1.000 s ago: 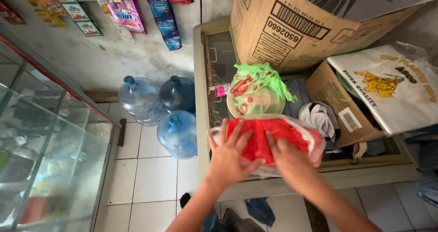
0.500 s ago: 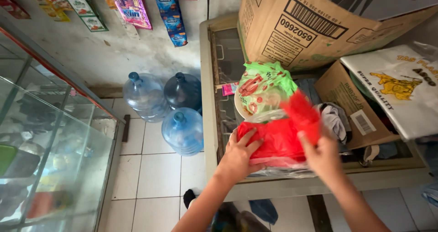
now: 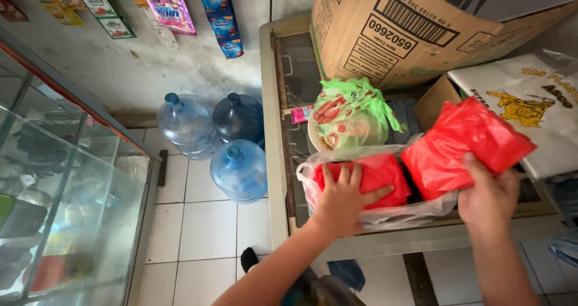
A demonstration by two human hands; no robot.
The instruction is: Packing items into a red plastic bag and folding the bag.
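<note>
Right fingers: closed around a folded red bundle (image 3: 466, 145), thumb on top, bundle lifted to the right of the clear bag.
Right hand (image 3: 489, 199): near edge, right side.
Left fingers: spread flat, pressed on the red stack (image 3: 373, 173) inside the clear plastic bag (image 3: 385, 213).
Left hand (image 3: 344, 199): pinned bag to the chest top (image 3: 274, 161).
Done: one bundle out.
Left: red stack in bag.
Far: green-wrapped bowl (image 3: 349, 116), cardboard box (image 3: 391, 29).
Left floor: water jugs (image 3: 238, 170).
</note>
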